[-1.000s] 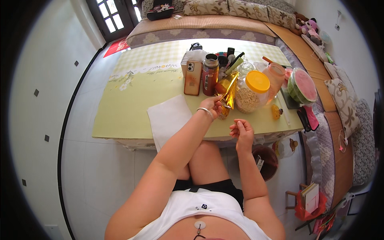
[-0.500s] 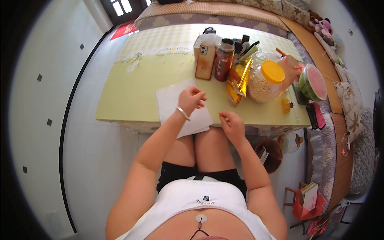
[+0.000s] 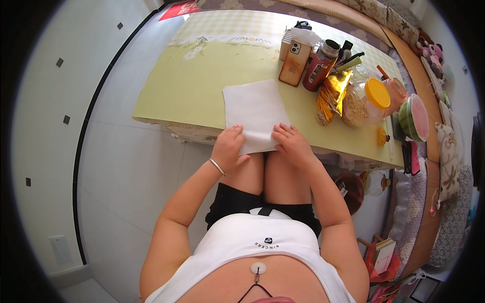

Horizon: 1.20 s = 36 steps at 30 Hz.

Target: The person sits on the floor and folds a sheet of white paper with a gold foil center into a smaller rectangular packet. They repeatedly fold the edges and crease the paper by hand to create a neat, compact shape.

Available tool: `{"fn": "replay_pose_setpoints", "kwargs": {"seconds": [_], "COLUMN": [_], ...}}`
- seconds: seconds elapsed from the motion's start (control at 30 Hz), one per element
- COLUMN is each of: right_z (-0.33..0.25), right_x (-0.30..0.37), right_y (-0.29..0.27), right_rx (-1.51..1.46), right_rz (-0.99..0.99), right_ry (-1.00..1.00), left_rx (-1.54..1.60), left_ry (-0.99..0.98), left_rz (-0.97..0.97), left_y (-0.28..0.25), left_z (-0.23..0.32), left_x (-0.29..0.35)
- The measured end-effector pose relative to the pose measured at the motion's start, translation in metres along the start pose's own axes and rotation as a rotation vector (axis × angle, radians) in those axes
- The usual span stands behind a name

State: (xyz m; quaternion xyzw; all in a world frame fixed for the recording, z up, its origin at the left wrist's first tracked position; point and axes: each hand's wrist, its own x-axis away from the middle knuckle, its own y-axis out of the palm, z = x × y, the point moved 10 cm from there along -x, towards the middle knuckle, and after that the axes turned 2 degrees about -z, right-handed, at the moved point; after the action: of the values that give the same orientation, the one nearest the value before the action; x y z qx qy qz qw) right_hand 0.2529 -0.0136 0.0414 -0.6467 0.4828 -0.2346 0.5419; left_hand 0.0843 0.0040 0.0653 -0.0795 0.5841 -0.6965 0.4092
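Plain white paper point(image 3: 256, 106) lies on the near edge of the table, its lower end reaching over the edge above my lap. My left hand point(image 3: 231, 145), with a bangle on the wrist, holds the lower left side, fingers bent over the top and thumb by the bottom edge. At the lower right side, my right hand point(image 3: 294, 145) has its fingers on top of the paper. Its thumb is partly hidden. Both hands are closed on the paper. I cannot tell how many sheets there are.
The yellow-green table point(image 3: 184, 96) also bears a phone point(image 3: 295, 63), a red flask point(image 3: 320, 68), a gold foil packet point(image 3: 335, 93), a yellow-lidded jar point(image 3: 361, 103) and a cut watermelon point(image 3: 417, 118). Below the table on the right stands a dark red bin point(image 3: 351, 194).
Both hands, previously raised and apart from the paper, have come down onto its two lower sides. The paper lies straighter and farther onto the table. The view has shifted and turned.
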Motion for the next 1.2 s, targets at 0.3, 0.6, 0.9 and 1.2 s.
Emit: {"fn": "replay_pose_setpoints", "kwargs": {"seconds": [0.3,0.6,0.9,1.2], "right_z": [0.022,0.011,0.057,0.075], "right_x": [-0.006,-0.017,-0.023,-0.022], "right_y": [-0.019,-0.050,-0.019,-0.011], "right_rx": [-0.358,-0.304,-0.723,-0.329], "right_rz": [0.201,0.327,0.245,0.569], "right_ry": [0.113,0.037,0.288,0.420], "left_rx": [0.189,0.146,0.443,0.313], "left_ry": [-0.072,-0.094,-0.440,-0.672], "left_rz": [-0.038,0.239,0.416,0.269], "left_y": [-0.001,-0.036,-0.011,0.011], "left_z": [-0.023,-0.032,-0.100,-0.124], "left_x": [-0.001,0.006,0.020,-0.009]}}
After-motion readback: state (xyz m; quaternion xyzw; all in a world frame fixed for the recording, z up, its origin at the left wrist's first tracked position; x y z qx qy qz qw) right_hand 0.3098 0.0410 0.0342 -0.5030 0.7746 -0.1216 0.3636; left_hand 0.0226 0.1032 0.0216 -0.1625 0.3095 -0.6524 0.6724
